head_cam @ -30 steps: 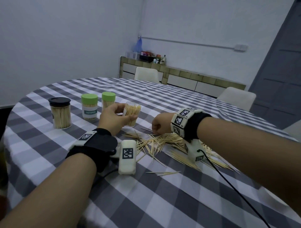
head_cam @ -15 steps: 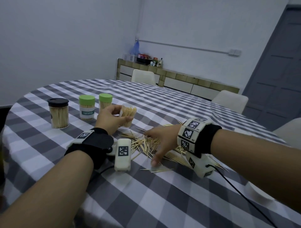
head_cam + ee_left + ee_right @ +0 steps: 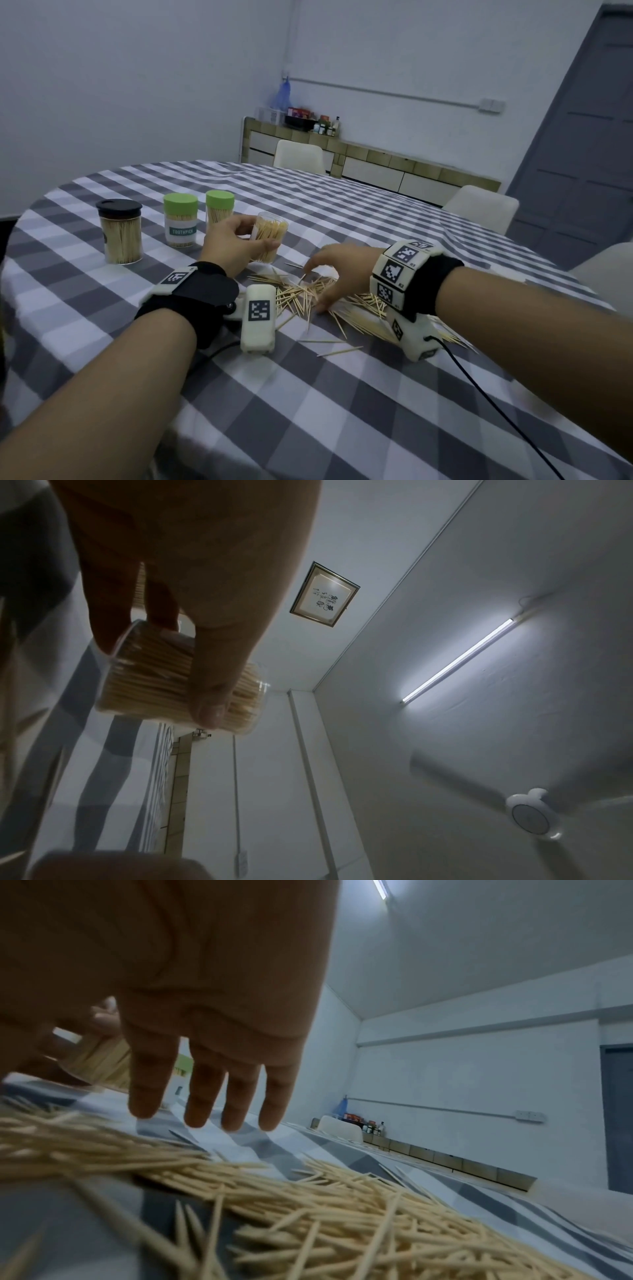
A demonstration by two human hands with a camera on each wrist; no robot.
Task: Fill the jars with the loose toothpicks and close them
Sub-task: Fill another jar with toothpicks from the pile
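Note:
My left hand (image 3: 231, 246) grips an open clear jar (image 3: 271, 234) packed with toothpicks, standing on the checked table (image 3: 342, 428). In the left wrist view the thumb (image 3: 210, 696) lies across the jar (image 3: 150, 685). My right hand (image 3: 342, 270) hovers open over the pile of loose toothpicks (image 3: 305, 298), fingers spread and thumb tip low at the pile. The right wrist view has the straight fingers (image 3: 205, 1091) just above the cloth, with the toothpicks (image 3: 308, 1204) beneath the palm.
Three closed, filled jars stand at the left: one with a black lid (image 3: 120, 233) and two with green lids (image 3: 180, 219) (image 3: 219, 207). A few stray toothpicks (image 3: 339, 351) lie nearer me. White chairs (image 3: 479, 207) ring the far edge.
My right hand has opened from a fist beside the jar and dropped onto the toothpick pile, fingers spreading. The left hand keeps hold of the open jar.

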